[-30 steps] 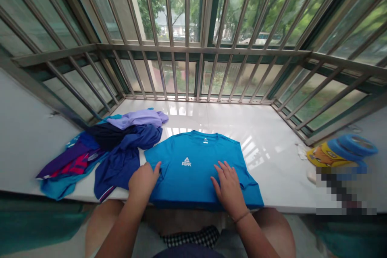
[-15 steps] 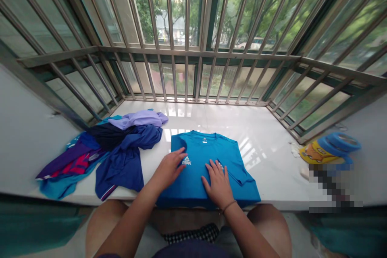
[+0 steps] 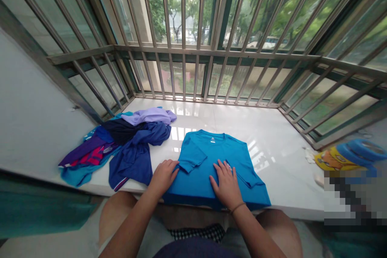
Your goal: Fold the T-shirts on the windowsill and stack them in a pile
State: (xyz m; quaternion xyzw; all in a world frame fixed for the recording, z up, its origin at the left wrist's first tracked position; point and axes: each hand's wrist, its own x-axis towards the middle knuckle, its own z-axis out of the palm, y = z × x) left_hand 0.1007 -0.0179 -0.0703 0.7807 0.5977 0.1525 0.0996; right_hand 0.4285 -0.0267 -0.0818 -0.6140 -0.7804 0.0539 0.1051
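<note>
At the left end of your windowsill (image 3: 287, 169), between its front left and back left corners, a heap of clothes (image 3: 130, 149) lies crumpled, none of it folded; a lilac garment (image 3: 151, 116) tops its far end and a navy one droops toward the front edge. Next comes your left hand (image 3: 165, 175), resting against the near left side of the blue T-shirt (image 3: 196, 185) with its fingertips by a cuff; I cannot tell whether they pinch cloth.

The shirt lies near the middle of the front edge. By the look of it, the sleeves are done: the left one (image 3: 193, 156) is laid inward across the chest, and the right one (image 3: 246, 175) is turned in too. The body is spread at full width, not doubled over, so that part looks left. Its neckline points to the back edge, under the barred window, and its long axis runs from there to the front edge, where the lower part drops over.

Your right hand (image 3: 226, 183) is flat on the shirt, fingers slightly apart, gripping nothing. Beyond it, near the right end, stands a yellow and blue bottle (image 3: 341, 160).
</note>
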